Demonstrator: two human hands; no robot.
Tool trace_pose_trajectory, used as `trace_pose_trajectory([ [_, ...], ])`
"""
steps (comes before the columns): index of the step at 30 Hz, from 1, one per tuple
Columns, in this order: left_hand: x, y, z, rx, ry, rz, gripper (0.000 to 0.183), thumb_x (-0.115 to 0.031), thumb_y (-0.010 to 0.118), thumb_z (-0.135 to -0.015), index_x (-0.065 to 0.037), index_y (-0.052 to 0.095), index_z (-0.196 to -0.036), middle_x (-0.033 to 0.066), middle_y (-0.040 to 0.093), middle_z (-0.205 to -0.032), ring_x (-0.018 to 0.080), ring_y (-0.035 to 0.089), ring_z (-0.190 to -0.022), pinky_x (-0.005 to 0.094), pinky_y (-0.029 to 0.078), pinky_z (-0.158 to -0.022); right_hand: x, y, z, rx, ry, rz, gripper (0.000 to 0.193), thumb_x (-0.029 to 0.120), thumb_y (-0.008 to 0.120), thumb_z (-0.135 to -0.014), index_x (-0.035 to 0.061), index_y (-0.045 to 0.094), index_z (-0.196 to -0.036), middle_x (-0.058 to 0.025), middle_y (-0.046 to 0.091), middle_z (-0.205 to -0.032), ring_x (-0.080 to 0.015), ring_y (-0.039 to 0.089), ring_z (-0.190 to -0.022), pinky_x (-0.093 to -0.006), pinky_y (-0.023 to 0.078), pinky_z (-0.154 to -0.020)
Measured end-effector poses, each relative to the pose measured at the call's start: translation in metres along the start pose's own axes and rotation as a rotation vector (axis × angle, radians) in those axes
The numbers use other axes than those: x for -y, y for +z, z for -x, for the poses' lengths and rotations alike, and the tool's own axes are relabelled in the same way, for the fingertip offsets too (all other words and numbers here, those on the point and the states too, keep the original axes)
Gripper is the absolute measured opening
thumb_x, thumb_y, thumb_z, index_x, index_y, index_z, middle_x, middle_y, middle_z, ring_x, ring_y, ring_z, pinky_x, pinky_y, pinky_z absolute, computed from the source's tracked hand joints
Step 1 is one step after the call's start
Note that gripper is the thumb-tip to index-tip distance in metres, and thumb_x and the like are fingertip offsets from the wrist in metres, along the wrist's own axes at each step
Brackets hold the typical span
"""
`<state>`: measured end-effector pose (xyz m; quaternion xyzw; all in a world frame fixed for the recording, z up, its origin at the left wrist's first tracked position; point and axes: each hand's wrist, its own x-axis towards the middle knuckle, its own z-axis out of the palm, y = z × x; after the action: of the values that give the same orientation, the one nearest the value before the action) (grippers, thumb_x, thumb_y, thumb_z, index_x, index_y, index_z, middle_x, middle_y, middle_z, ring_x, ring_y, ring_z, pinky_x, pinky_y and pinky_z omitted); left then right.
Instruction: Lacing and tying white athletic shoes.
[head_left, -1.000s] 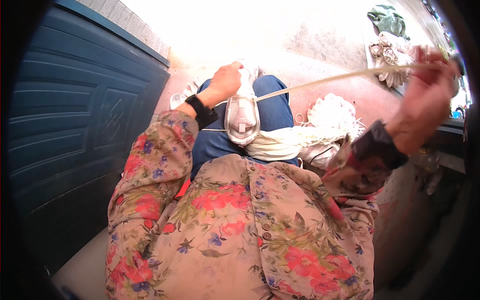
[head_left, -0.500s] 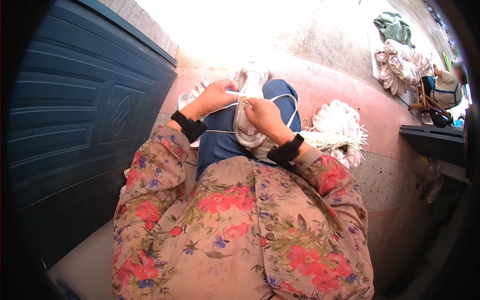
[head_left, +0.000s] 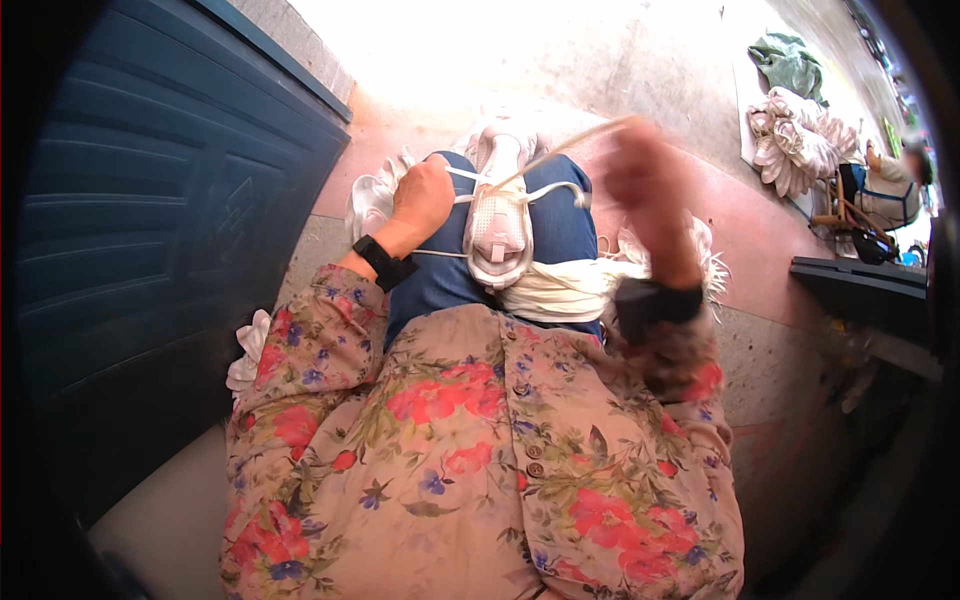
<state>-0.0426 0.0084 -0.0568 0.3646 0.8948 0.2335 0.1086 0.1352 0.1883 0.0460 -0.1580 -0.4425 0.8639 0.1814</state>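
A white and pale pink sneaker (head_left: 498, 242) rests between my knees on my blue jeans, with its toe and tongue partly washed out by glare. My left hand (head_left: 424, 196) is closed at the sneaker's left side, gripping a white shoelace that runs to the eyelets. Off to the right, my right hand (head_left: 648, 185) is raised and smeared by motion. A shoelace (head_left: 570, 150) stretches taut from the sneaker up to its fingers. Another loose lace end curves over my right knee. A bundle of cream laces (head_left: 560, 290) lies across my right thigh.
More white sneakers (head_left: 370, 205) lie beside my left knee, and others are partly hidden behind my right arm. A dark blue panelled door (head_left: 150, 220) stands close on the left. At the far right are a shoe pile (head_left: 795, 140), a green cloth (head_left: 785, 65) and a seated person.
My right hand has swung from the sneaker up and to the right, drawing the shoelace out with it. My left hand has shifted slightly left, away from the eyelets.
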Motion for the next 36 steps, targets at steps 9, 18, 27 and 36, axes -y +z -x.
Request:
trace_pose_trajectory([
  [9,-0.013,0.002,-0.018,0.283,0.128,0.239,0.017,-0.014,0.051,-0.079,0.001,0.06,-0.083,0.015,0.06,-0.076,0.0227,0.058,-0.072,0.0308,0.044,-0.066,0.139,-0.005,0.078,0.351,-0.536,-0.388,0.023,0.009,0.039,-0.086,0.0111,0.033,-0.065,0.0065,0.024,-0.046,-0.0006,0.018,-0.033,-0.0183,0.013,-0.032],
  [18,-0.012,0.003,-0.03,0.773,0.151,0.457,0.018,-0.011,0.055,-0.08,0.0,0.06,-0.093,0.007,0.061,-0.081,0.0127,0.054,-0.078,0.0258,0.042,-0.072,0.131,-0.026,0.086,0.264,-0.593,-0.206,0.021,0.014,0.04,-0.086,0.012,0.033,-0.066,0.0068,0.023,-0.045,-0.0029,0.017,-0.038,-0.0218,0.014,-0.037],
  [27,-0.033,-0.028,-0.033,0.855,0.321,0.196,0.02,-0.016,0.054,-0.083,0.001,0.061,-0.091,0.009,0.06,-0.083,0.017,0.055,-0.079,0.0271,0.042,-0.073,0.113,-0.054,0.064,0.09,-0.61,-0.223,0.018,0.018,0.04,-0.087,0.0096,0.042,-0.072,0.0058,0.023,-0.049,-0.0042,0.018,-0.04,-0.0224,0.015,-0.039],
  [36,0.038,-0.188,-0.068,0.319,0.181,1.817,0.023,-0.015,0.042,-0.09,-0.007,0.042,-0.07,0.0011,0.034,-0.058,0.0125,0.036,-0.056,0.0265,0.037,-0.063,-0.082,-0.063,-0.004,-0.076,-0.354,1.19,0.027,0.024,0.049,-0.085,0.0029,0.058,-0.099,-0.0068,0.059,-0.069,-0.0198,0.055,-0.055,-0.0348,0.043,-0.051],
])
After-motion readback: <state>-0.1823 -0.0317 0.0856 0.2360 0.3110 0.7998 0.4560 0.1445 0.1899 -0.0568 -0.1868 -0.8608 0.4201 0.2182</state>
